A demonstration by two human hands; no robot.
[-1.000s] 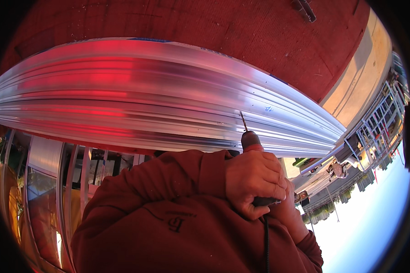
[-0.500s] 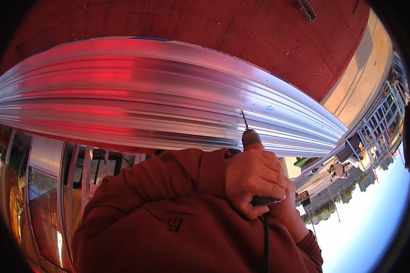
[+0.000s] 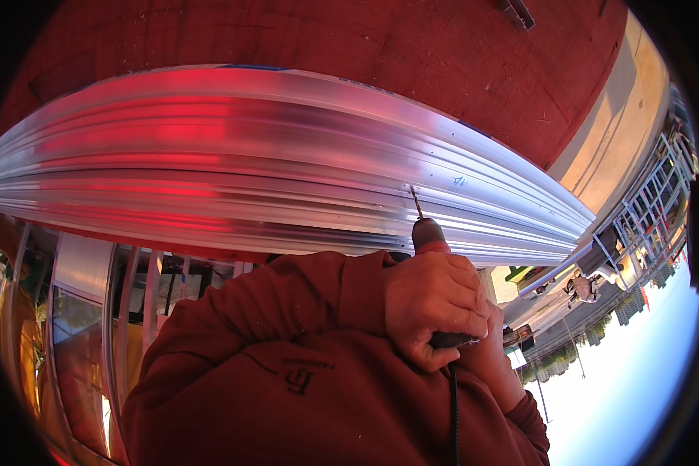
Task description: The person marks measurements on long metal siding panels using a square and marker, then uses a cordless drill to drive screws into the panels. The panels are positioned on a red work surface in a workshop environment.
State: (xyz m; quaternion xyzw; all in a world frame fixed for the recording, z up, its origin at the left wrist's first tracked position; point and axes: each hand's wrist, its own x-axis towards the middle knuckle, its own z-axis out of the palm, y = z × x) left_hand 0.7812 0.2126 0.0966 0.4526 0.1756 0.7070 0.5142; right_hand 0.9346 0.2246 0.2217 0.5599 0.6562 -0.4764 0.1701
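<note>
My left hand (image 3: 435, 307) is wrapped around the body of a corded power drill (image 3: 428, 234), its arm reaching across my chest. From the drill's nose a thin drill bit (image 3: 417, 203) points away from me, its tip at the face of long silver metal profiles (image 3: 311, 147). Whether the tip has entered the metal cannot be made out. My right hand (image 3: 493, 339) is close behind the left at the rear of the drill, its fingers hidden. The black cord (image 3: 455, 419) hangs down from the drill. Small dark holes and a blue handwritten mark show on the metal near the bit.
Beyond the profiles stretches a dark red surface (image 3: 349, 39), with a short metal offcut (image 3: 520, 13) on it. Metal frames (image 3: 105, 326) stand at the left. A pale blue metal rack (image 3: 652, 202) is at the far right, near sunlit ground (image 3: 621, 109).
</note>
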